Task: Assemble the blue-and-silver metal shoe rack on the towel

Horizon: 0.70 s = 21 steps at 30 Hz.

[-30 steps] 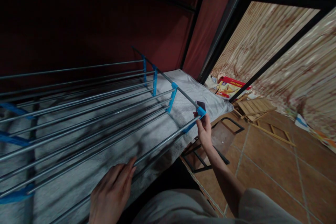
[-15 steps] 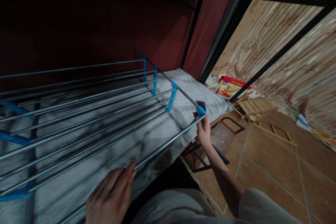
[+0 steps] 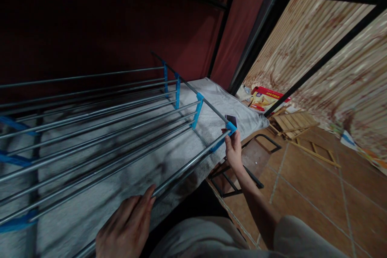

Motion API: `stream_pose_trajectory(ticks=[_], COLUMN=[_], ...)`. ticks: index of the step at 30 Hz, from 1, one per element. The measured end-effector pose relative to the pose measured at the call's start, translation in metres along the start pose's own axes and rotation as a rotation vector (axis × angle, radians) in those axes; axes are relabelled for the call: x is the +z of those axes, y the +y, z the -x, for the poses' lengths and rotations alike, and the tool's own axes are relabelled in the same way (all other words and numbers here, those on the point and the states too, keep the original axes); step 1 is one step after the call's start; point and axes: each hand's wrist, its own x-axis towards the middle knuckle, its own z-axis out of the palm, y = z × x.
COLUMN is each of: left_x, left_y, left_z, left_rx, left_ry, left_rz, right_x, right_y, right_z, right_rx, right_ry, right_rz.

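Note:
A metal rack (image 3: 99,125) of long grey tubes with blue plastic joints lies across a grey blanket (image 3: 145,157). My left hand (image 3: 125,227) grips the nearest tube low in the view. My right hand (image 3: 233,148) reaches out to the far end of that same tube and pinches it at the blue corner joint (image 3: 231,128). A small dark phone-like object (image 3: 231,120) lies on the blanket just beyond that joint.
Dark red fabric walls and black frame bars close in behind and above. To the right is a tiled floor with a black metal frame (image 3: 242,169), wooden slats (image 3: 294,123) and a red and yellow box (image 3: 267,98) near a corrugated wall.
My left hand has slid slightly down and left along the tube. My right hand stays at the blue corner joint, and the rack has barely shifted.

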Motion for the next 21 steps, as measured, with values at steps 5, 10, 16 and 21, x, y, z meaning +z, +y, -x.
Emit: stream_pose_trajectory(ticks=[5,10,16,21], left_x=[0.003,-0.003,-0.013,-0.014], left_y=[0.002,0.004,0.006,0.017], left_z=[0.001,-0.001,-0.005,-0.01], left_rx=[-0.02,-0.008,-0.037,-0.085], left_ry=[0.029,0.011,0.009,0.013], left_rz=[0.031,0.014,-0.02,-0.012], right_x=[0.001,0.001,0.003,-0.004], right_y=[0.006,0.004,0.002,-0.001], right_z=[0.0,0.002,0.0,0.008], right_rx=[0.017,0.025,0.026,-0.003], right_ry=[-0.014,-0.001,0.011,0.034], right_rz=[-0.074,-0.07,-0.038,-0.017])
